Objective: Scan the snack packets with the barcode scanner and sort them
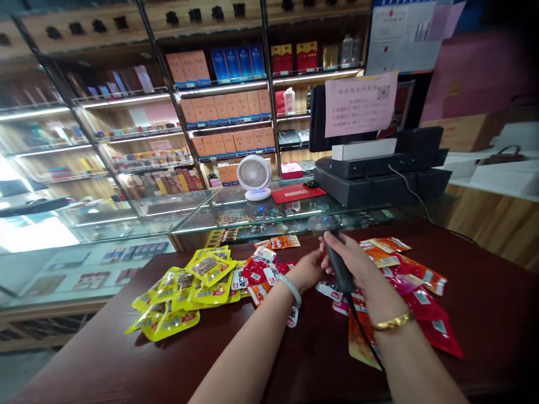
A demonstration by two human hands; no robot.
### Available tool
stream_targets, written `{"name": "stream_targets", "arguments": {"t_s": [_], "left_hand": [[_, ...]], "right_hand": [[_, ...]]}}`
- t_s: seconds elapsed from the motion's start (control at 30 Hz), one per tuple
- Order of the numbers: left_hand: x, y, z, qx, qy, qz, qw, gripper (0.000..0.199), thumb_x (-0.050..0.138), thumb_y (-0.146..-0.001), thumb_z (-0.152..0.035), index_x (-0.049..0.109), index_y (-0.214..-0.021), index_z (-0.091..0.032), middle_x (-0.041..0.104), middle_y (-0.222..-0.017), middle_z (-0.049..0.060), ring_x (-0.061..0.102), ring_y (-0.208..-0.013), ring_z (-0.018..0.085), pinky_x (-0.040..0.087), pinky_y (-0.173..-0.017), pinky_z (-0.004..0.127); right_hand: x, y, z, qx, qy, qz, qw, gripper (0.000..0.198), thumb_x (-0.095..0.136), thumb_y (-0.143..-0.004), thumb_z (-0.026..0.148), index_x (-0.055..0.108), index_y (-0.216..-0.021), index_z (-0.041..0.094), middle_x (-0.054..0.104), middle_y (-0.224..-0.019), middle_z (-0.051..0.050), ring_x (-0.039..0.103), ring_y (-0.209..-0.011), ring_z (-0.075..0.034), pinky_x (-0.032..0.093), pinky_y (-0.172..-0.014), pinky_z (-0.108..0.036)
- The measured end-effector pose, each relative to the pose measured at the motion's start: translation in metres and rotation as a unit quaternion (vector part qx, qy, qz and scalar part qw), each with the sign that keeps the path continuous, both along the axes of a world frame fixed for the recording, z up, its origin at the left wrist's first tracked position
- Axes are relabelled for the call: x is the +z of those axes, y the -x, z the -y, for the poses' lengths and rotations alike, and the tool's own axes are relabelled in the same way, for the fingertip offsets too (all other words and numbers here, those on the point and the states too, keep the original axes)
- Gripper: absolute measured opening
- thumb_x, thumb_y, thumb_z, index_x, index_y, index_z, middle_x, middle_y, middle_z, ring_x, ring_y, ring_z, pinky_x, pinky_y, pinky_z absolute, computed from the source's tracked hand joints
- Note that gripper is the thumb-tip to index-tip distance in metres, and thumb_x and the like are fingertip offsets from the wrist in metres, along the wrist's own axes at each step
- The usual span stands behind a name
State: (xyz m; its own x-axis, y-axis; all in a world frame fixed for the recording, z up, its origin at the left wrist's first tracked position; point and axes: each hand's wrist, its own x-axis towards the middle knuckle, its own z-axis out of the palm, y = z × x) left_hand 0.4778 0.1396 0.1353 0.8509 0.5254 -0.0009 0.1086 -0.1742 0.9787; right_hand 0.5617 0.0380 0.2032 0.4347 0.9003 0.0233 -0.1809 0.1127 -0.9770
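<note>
My right hand (350,258) is wrapped round the handle of a black barcode scanner (340,269), whose head points away from me over the dark red counter. A black cord runs down from the handle beside my wrist. My left hand (309,269) is close beside it, under the scanner's head, with its fingers curled and partly hidden. What they hold, if anything, does not show. Left of my left wrist lie red and white snack packets (255,269) and a heap of yellow snack packets (191,283). Red and orange snack packets (421,297) spread out on the right, partly under my right forearm.
Behind the counter (126,365), a glass display case (206,216) carries a small white fan (254,175) and a red mat (298,192). A monitor with a pink paper sign (357,106) stands above a black cash drawer (379,185). Shelves of boxed goods line the wall.
</note>
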Motion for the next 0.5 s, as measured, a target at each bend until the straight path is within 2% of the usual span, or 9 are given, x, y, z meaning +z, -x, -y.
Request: {"name": "stream_targets", "arguments": {"t_s": [0.07,0.1,0.17,0.2,0.23,0.27,0.33,0.4,0.5], "left_hand": [[0.003,-0.004,-0.008,-0.075,-0.037,-0.024,0.996,0.009,0.068,-0.075,-0.016,0.061,-0.081,-0.015,0.059,-0.061,-0.004,0.059,-0.064,0.010,0.053,-0.070,0.023],[0.006,-0.004,-0.017,-0.076,-0.085,-0.041,0.993,0.007,0.067,-0.078,-0.018,0.064,-0.083,-0.015,0.062,-0.064,-0.002,0.060,-0.067,0.012,0.053,-0.072,0.024],[0.014,0.000,-0.044,-0.001,-0.227,-0.094,0.969,0.014,0.061,-0.085,-0.023,0.069,-0.094,-0.016,0.070,-0.079,0.004,0.065,-0.079,0.016,0.052,-0.078,0.027],[0.018,0.004,-0.060,0.064,-0.320,-0.143,0.934,0.019,0.058,-0.087,-0.023,0.071,-0.100,-0.018,0.072,-0.090,0.006,0.066,-0.088,0.017,0.051,-0.083,0.028],[0.021,0.008,-0.077,0.140,-0.401,-0.211,0.880,0.022,0.057,-0.088,-0.024,0.072,-0.105,-0.021,0.072,-0.103,0.008,0.065,-0.099,0.019,0.049,-0.090,0.029],[0.023,0.011,-0.093,0.171,-0.423,-0.248,0.855,0.025,0.059,-0.087,-0.021,0.071,-0.108,-0.020,0.070,-0.114,0.013,0.062,-0.111,0.023,0.045,-0.099,0.034],[0.023,0.015,-0.120,0.198,-0.438,-0.303,0.823,0.023,0.065,-0.082,-0.023,0.071,-0.103,-0.016,0.066,-0.120,0.019,0.055,-0.123,0.031,0.040,-0.105,0.042],[0.021,0.016,-0.137,0.202,-0.437,-0.337,0.809,0.028,0.072,-0.076,-0.028,0.070,-0.100,-0.014,0.064,-0.122,0.023,0.052,-0.127,0.036,0.038,-0.105,0.046],[0.017,0.013,-0.141,0.206,-0.449,-0.360,0.792,0.044,0.078,-0.072,-0.036,0.064,-0.107,-0.013,0.062,-0.125,0.024,0.052,-0.127,0.036,0.038,-0.104,0.045]], "right_hand": [[0.002,-0.005,0.001,0.014,-0.032,-0.026,0.999,0.051,0.073,-0.073,0.068,0.054,-0.089,0.023,0.064,-0.070,0.002,0.055,-0.040,-0.010,0.046,-0.036,-0.023],[0.001,-0.006,0.001,0.021,-0.039,-0.036,0.998,0.053,0.074,-0.071,0.068,0.055,-0.088,0.022,0.064,-0.072,0.002,0.054,-0.039,-0.010,0.045,-0.035,-0.022],[-0.005,-0.007,0.001,0.030,-0.032,-0.047,0.998,0.052,0.074,-0.072,0.068,0.055,-0.088,0.022,0.063,-0.072,0.002,0.054,-0.038,-0.009,0.044,-0.034,-0.022],[-0.009,-0.008,0.000,0.032,-0.019,-0.046,0.998,0.050,0.072,-0.075,0.067,0.055,-0.088,0.023,0.062,-0.070,0.003,0.054,-0.038,-0.010,0.045,-0.035,-0.023],[-0.014,-0.008,-0.002,0.034,-0.002,-0.043,0.998,0.047,0.070,-0.078,0.066,0.055,-0.088,0.023,0.062,-0.068,0.003,0.055,-0.038,-0.010,0.044,-0.034,-0.022],[-0.019,-0.008,-0.005,0.036,0.018,-0.036,0.999,0.045,0.067,-0.080,0.066,0.054,-0.087,0.023,0.062,-0.064,0.003,0.055,-0.037,-0.010,0.043,-0.034,-0.022],[-0.030,-0.010,-0.012,0.037,0.053,-0.019,0.998,0.044,0.064,-0.084,0.066,0.054,-0.085,0.023,0.059,-0.056,0.005,0.054,-0.035,-0.011,0.041,-0.033,-0.021],[-0.038,-0.011,-0.019,0.034,0.070,-0.012,0.997,0.045,0.063,-0.085,0.066,0.053,-0.084,0.023,0.057,-0.052,0.006,0.054,-0.034,-0.012,0.041,-0.033,-0.021],[-0.045,-0.013,-0.023,0.026,0.069,-0.016,0.997,0.044,0.064,-0.084,0.066,0.053,-0.085,0.023,0.058,-0.054,0.005,0.055,-0.035,-0.012,0.044,-0.034,-0.022]]}}
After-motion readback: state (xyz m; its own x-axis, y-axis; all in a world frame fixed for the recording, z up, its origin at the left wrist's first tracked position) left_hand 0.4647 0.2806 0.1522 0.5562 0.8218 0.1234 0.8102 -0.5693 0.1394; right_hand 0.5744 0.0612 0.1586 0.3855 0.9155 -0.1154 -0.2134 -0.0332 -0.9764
